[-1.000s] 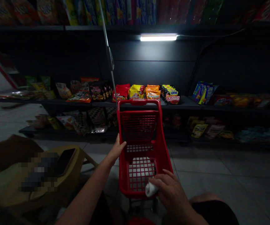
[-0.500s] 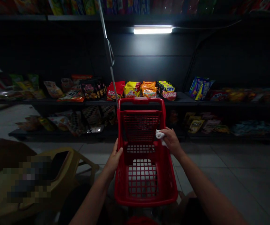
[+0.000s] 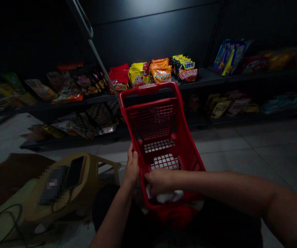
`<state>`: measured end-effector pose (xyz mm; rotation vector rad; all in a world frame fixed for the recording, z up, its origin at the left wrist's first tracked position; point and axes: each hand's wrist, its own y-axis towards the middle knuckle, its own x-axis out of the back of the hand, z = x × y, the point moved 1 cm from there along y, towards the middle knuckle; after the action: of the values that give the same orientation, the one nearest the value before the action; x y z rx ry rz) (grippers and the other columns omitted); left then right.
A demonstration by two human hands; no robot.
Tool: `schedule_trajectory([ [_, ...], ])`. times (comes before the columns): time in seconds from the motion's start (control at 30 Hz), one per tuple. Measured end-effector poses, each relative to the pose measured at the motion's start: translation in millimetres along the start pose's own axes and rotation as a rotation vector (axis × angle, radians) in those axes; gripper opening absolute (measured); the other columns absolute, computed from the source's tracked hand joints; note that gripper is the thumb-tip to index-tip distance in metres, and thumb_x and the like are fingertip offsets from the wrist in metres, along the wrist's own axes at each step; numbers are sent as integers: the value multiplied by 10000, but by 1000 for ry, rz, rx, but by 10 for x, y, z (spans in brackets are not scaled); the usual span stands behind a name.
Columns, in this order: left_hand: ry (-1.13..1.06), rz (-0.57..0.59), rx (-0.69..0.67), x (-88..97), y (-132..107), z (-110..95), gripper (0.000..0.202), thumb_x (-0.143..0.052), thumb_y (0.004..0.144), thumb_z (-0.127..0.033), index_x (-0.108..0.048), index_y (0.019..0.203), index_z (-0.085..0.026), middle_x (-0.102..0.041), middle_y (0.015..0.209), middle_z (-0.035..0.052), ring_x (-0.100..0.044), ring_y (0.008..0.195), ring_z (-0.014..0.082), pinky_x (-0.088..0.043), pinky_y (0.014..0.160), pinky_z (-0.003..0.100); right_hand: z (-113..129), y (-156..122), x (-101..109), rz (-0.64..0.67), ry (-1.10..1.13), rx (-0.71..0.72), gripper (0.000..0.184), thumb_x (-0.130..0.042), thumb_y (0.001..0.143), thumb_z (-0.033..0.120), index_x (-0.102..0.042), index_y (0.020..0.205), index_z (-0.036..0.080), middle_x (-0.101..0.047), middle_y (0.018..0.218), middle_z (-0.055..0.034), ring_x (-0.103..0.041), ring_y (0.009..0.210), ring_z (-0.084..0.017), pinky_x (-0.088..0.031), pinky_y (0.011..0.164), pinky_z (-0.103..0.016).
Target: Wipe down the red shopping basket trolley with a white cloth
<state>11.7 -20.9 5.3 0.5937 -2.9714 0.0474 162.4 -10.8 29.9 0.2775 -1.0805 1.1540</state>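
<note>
**White cloth (image 3: 167, 197) lies in red basket (image 3: 148, 89), right hand (image 3: 160, 181) is on it**

The cloth is low at the near end of the basket, and it is the only thing I can see inside. The fingers of the right hand bend down over the cloth, but I cannot tell if they pinch it. The left hand (image 3: 132, 165) closes around the near left side of the basket, with fingers together. Beyond the basket, many snack packets (image 3: 161, 70) stand on the shelf (image 3: 202, 77). To the left of the basket is a plastic chair (image 3: 94, 165) with a phone (image 3: 74, 172) on it.
</note>
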Motion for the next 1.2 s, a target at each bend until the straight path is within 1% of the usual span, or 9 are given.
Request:
schedule_trajectory([
  [0.1,37,-3,-26,15,-31,54,602,-382,992,-542,-315,1517,-254,-423,1555,83,-431,1405,227,-347,1173,394,-185,398,241,-21,268,-106,196,-793,590,221,-693,746,157,-644,630,-14,-610,617,-186,-414,566,-249],
  [0.2,39,3,-24,53,-42,66,583,-374,1000,-526,-314,1522,-274,-409,1565,70,-410,1419,227,-316,1191,398,-421,712,503,-358,508,-238,209,-634,758,214,-667,959,164,-673,816,-4,-606,742,-151,-426,623,-217],
  [0.33,12,4,18,50,-75,19,587,-390,999,-508,-312,1529,-268,-389,1580,66,-392,1430,233,-305,1198,391,-429,761,367,-563,708,-207,298,-588,748,133,-585,1042,181,-652,938,9,-590,836,-135,-431,674,-203],
  [0.57,63,-53,14,-13,-168,-33,581,-351,1008,-514,-302,1537,-278,-350,1607,38,-374,1446,206,-339,1180,324,-216,166,-235,64,776,-142,329,-689,613,130,-596,922,193,-588,733,56,-550,650,-123,-388,550,-202],
  [0.7,84,-6,6,-6,-159,-19,584,-332,1014,-512,-266,1548,-284,-323,1622,44,-380,1446,204,-331,1186,330,-326,643,236,-428,923,-290,220,-651,725,175,-583,933,192,-609,821,36,-566,734,-125,-423,614,-205],
  [0.83,90,15,22,10,-149,2,567,-332,1015,-510,-282,1539,-300,-333,1617,35,-327,1478,207,-314,1199,349,-369,1207,512,-865,952,-172,265,-618,796,179,-563,1053,209,-617,1070,3,-586,968,-144,-467,863,-248],
  [0.93,115,20,20,24,-143,29,589,-319,1015,-519,-240,1556,-298,-343,1611,50,-365,1459,213,-340,1188,360,-454,1257,250,-744,848,-218,276,-591,817,152,-582,1083,224,-616,1156,-7,-580,1036,-154,-446,930,-266],
  [1.07,157,29,8,38,-134,52,629,-302,1013,-532,-159,1581,-302,-364,1600,60,-445,1407,217,-401,1149,364,-716,1149,-119,-426,805,-353,153,-693,742,177,-651,889,181,-673,822,-4,-621,777,-192,-480,734,-282],
  [1.2,173,24,1,35,-133,21,607,-316,1012,-524,-207,1570,-313,-352,1607,40,-409,1432,214,-360,1177,369,-846,1370,78,-487,781,-350,229,-703,732,171,-660,955,204,-697,904,15,-633,860,-179,-469,773,-249],
])
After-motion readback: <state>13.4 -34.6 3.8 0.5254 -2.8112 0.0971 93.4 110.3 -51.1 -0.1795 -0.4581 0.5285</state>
